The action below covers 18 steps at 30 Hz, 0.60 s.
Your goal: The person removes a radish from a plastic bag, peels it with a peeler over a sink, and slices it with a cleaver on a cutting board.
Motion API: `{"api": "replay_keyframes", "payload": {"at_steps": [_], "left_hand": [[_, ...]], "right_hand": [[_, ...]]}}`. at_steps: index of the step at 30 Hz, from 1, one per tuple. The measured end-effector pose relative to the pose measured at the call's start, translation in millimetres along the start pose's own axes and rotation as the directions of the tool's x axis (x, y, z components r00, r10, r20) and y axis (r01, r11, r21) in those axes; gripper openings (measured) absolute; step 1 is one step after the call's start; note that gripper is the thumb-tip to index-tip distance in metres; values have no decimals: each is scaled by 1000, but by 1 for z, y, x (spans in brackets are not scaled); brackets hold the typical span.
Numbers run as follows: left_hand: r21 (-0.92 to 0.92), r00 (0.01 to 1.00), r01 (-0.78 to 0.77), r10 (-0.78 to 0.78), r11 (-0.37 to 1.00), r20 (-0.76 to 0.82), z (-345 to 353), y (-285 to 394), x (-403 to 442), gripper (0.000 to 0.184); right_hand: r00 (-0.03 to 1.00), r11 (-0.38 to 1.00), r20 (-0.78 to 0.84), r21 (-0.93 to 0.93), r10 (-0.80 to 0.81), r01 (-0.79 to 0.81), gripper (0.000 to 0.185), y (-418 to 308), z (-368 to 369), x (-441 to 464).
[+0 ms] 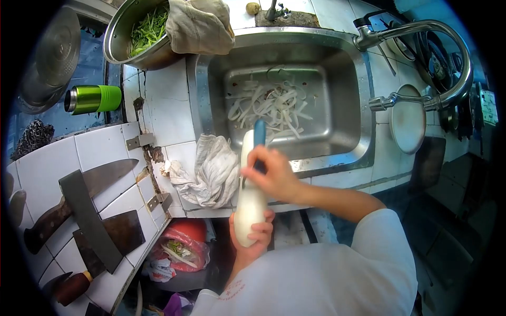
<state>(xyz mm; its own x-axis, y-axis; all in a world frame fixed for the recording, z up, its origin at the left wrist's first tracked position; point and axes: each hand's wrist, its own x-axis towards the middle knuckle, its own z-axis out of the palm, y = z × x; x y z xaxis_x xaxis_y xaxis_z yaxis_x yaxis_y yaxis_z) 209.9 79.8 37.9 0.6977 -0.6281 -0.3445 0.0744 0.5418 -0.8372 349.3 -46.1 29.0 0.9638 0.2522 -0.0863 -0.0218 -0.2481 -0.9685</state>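
A long white radish [250, 213] slants from the sink's front edge down toward my body. My left hand [256, 234] is wrapped round its lower end. In my right hand [271, 174] is a peeler with a blue handle [260, 132], held against the radish's upper part; the blade is mostly hidden by my fingers. Pale peel strips [276, 105] lie heaped on the bottom of the metal sink [337, 131]. A crumpled white cloth [211, 171] rests on the tiles just left of the radish.
A pot [113, 45] of greens with a cloth [200, 26] stands back left, near a green bottle [97, 99]. Knives [124, 231] lie on the left tiles. The faucet [443, 26] arches at the sink's right, beside an oval dish [408, 121].
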Motion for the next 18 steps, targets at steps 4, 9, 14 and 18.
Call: {"api": "replay_keyframes", "payload": {"at_steps": [4,9,14,18], "left_hand": [[-28,999,37,-37,999,-19,-5,5,-4,58],[-96,997,79,-78,992,12,-2,-2,-2,56],[-32,999,26,-26,999,-20,-8,0,-5,81],[194,999,-21,31,981,-44,-11,4,3,77]], "right_hand": [[969,959,-45,-164,-242,232,24,24,18,5],[950,920,-302,-343,83,-190,25,135,-24,98],[890,842,-152,425,430,-334,26,133,-20,102],[803,431,350,704,482,-565,25,109,3,83]]}}
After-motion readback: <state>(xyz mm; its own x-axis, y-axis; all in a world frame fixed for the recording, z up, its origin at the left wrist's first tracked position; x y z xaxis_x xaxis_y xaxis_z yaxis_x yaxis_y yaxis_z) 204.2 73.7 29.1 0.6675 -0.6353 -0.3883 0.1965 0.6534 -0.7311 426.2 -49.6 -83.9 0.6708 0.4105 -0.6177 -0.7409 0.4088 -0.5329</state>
